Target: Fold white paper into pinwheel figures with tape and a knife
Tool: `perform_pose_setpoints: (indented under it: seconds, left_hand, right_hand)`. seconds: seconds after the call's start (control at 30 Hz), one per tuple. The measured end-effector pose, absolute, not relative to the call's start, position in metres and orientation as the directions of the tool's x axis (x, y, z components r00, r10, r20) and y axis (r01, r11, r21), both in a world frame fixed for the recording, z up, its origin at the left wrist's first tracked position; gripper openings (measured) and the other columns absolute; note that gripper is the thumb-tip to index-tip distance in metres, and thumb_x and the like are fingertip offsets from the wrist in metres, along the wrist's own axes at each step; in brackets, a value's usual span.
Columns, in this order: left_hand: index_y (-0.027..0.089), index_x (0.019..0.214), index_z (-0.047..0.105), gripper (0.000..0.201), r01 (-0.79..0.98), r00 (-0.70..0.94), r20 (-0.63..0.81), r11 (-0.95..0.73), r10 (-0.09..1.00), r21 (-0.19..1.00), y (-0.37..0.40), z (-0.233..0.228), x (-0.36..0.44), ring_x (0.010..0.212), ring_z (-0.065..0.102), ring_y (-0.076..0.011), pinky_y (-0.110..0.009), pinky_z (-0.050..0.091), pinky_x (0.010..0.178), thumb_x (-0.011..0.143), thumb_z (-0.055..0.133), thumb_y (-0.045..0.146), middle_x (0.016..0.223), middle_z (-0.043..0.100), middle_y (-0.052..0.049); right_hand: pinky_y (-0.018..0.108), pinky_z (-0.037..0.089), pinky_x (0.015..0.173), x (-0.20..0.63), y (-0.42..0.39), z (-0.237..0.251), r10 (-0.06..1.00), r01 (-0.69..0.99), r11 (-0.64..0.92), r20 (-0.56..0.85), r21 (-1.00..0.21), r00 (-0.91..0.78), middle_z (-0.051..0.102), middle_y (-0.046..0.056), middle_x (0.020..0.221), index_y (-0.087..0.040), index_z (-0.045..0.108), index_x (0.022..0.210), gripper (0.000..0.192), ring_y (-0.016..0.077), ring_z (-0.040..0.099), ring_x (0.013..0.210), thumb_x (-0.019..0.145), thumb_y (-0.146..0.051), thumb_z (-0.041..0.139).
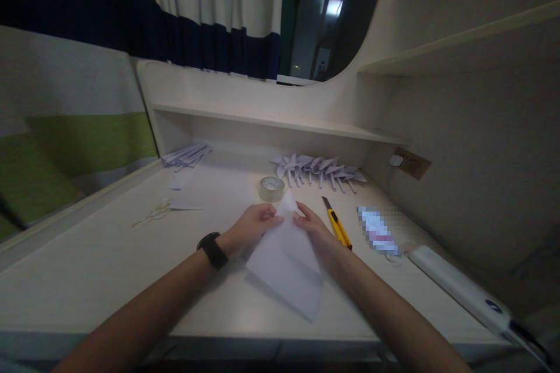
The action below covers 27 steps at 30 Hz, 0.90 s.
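Note:
A white sheet of paper (286, 262) lies on the pale desk (109, 256) in front of me, partly folded, with its far corner raised. My left hand (252, 226) pinches that far corner from the left; a black band sits on the wrist. From the right, my right hand (312, 228) grips the same corner, fingers pressing the fold. Both forearms reach in from the bottom edge.
A roll of clear tape (272, 188) stands just beyond the hands. A yellow utility knife (336, 225) lies right of my right hand. Folded paper pinwheels (319, 170) line the back, loose sheets (186, 156) at back left, scissors (157, 211) at left, a white bar-shaped device (459, 288) at right.

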<state>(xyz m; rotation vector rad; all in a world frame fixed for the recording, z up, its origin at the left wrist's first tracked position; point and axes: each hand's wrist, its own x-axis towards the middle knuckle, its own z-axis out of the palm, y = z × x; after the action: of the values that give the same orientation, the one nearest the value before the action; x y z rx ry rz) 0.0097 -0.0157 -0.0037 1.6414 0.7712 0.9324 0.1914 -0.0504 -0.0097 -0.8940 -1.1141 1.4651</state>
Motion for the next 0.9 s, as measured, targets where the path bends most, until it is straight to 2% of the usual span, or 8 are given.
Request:
perform_pose_setpoints:
  seconds: [0.13,0.27,0.37,0.47,0.6,0.73,0.9]
  left_hand:
    - [0.014,0.080,0.058,0.035,0.075,0.467,0.194,-0.257,0.863,0.963,-0.025,-0.012,0.019,0.059,0.061,-0.0155,-0.022,0.042,0.049,0.075,0.063,0.048,0.069,0.066,-0.004]
    - [0.014,0.105,0.056,0.041,0.092,0.388,0.173,-0.225,0.905,0.970,-0.023,-0.016,0.019,0.060,0.066,-0.0195,-0.025,0.047,0.050,0.076,0.064,0.042,0.071,0.070,-0.005]
    - [0.014,0.109,0.061,0.038,0.189,0.363,0.251,-0.334,0.898,0.923,-0.022,-0.015,0.016,0.069,0.068,-0.0215,-0.028,0.051,0.059,0.078,0.062,0.035,0.078,0.073,-0.007]
    - [0.018,0.106,0.068,0.028,0.285,0.366,0.377,-0.488,0.851,0.825,-0.025,-0.010,0.015,0.083,0.068,-0.0213,-0.029,0.052,0.072,0.082,0.058,0.029,0.095,0.073,-0.005]
    - [0.020,0.110,0.068,0.029,0.333,0.362,0.498,-0.608,0.788,0.720,-0.030,-0.009,0.015,0.095,0.066,-0.0210,-0.031,0.049,0.086,0.086,0.053,0.026,0.110,0.068,-0.003]
    - [0.018,0.114,0.065,0.031,0.361,0.346,0.558,-0.657,0.754,0.662,-0.029,-0.013,0.016,0.098,0.065,-0.0210,-0.031,0.049,0.088,0.088,0.051,0.027,0.113,0.066,-0.005]
    - [0.021,0.116,0.064,0.031,0.349,0.364,0.621,-0.720,0.694,0.599,-0.030,-0.012,0.016,0.097,0.065,-0.0197,-0.030,0.050,0.086,0.091,0.046,0.029,0.112,0.067,-0.004]
  right_hand:
    - [0.026,0.048,0.055,0.183,-0.054,-0.012,0.998,-0.203,0.002,0.015,-0.979,-0.062,0.070,0.003,0.082,-0.020,0.054,0.108,0.059,0.0179,0.064,0.061,0.057,-0.037,0.081]
    - [0.027,0.048,0.050,0.182,-0.052,-0.016,0.997,-0.168,0.035,0.023,-0.985,0.074,0.070,0.002,0.075,-0.021,0.052,0.107,0.063,0.0181,0.063,0.055,0.055,-0.040,0.081]
    - [0.029,0.049,0.052,0.182,-0.051,-0.019,0.989,-0.187,0.074,0.048,-0.980,0.140,0.070,0.002,0.077,-0.022,0.050,0.107,0.062,0.0191,0.064,0.057,0.056,-0.041,0.080]
    - [0.030,0.051,0.053,0.181,-0.053,-0.018,0.983,-0.202,0.133,0.102,-0.970,0.155,0.070,0.002,0.080,-0.023,0.048,0.109,0.062,0.0195,0.064,0.059,0.058,-0.039,0.079]
    - [0.031,0.052,0.059,0.180,-0.057,-0.010,0.985,-0.276,0.153,0.123,-0.949,0.124,0.070,0.003,0.085,-0.023,0.050,0.107,0.059,0.0198,0.065,0.064,0.058,-0.036,0.080]
    - [0.033,0.053,0.062,0.179,-0.060,-0.003,0.988,-0.304,0.132,0.101,-0.943,0.117,0.070,0.003,0.088,-0.023,0.053,0.103,0.056,0.0205,0.066,0.067,0.056,-0.035,0.081]
    - [0.032,0.053,0.059,0.176,-0.058,0.003,0.982,-0.280,0.157,0.119,-0.947,0.147,0.070,0.002,0.083,-0.023,0.053,0.105,0.059,0.0195,0.065,0.062,0.055,-0.035,0.081]
